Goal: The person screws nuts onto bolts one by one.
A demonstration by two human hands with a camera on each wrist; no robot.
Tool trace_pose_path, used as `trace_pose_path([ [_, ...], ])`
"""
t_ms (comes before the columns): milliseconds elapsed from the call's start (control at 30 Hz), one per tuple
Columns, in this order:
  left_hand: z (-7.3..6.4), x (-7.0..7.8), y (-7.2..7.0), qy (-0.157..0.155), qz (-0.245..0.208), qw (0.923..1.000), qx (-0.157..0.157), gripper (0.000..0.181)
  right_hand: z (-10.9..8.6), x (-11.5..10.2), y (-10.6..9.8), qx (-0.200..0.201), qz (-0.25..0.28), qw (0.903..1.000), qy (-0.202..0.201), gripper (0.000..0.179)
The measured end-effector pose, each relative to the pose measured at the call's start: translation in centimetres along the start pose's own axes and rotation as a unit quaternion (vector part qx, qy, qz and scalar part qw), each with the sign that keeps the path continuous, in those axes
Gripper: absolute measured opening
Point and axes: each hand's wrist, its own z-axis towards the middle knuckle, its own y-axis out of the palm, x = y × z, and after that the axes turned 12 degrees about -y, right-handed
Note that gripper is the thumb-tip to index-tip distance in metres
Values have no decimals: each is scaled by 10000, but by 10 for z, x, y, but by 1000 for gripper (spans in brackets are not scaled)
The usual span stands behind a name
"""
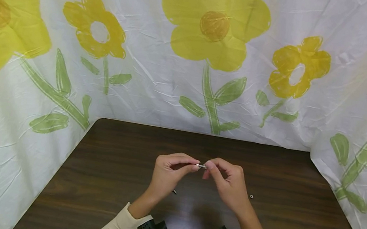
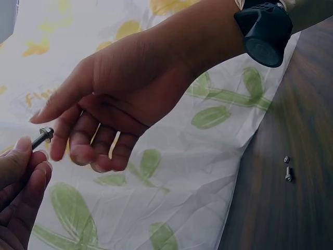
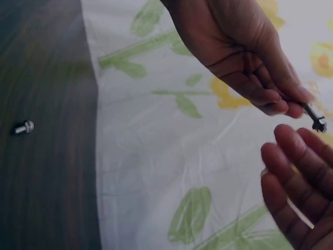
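Thumb and fingertips of my left hand (image 1: 168, 170) pinch a small metal bolt (image 1: 202, 166) above the table. In the left wrist view the bolt (image 2: 41, 137) points up and right, with a wider end that has a ring round it. My right hand (image 1: 228, 179) hovers at that end. Its thumb and index finger stand apart on either side of the bolt's end in the left wrist view, the other fingers loosely bent. The right wrist view shows the left hand (image 3: 244, 57) holding the bolt (image 3: 316, 117) over the right hand's relaxed fingers (image 3: 291, 143).
On the dark wooden table (image 1: 104, 182) a short bolt (image 3: 23, 127) lies near my left forearm. A small nut (image 1: 251, 196) lies by my right wrist, and another bolt (image 2: 289, 174) lies close to it. A white flower-print cloth (image 1: 143, 96) hangs around the table.
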Motion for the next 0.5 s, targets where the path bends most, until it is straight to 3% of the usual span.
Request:
trace_pose_path([
  [67,0,0,-1,-2,-12,10000,33,12,0,0,-1,83,109,9999,-97,18],
  [267,1,0,-2,27,-1,10000,87,13,0,0,-2,298,198,9976,-588,39],
  [500,1,-1,-3,50,-105,9999,-17,12,10,-18,-1,248,149,9979,-573,28],
])
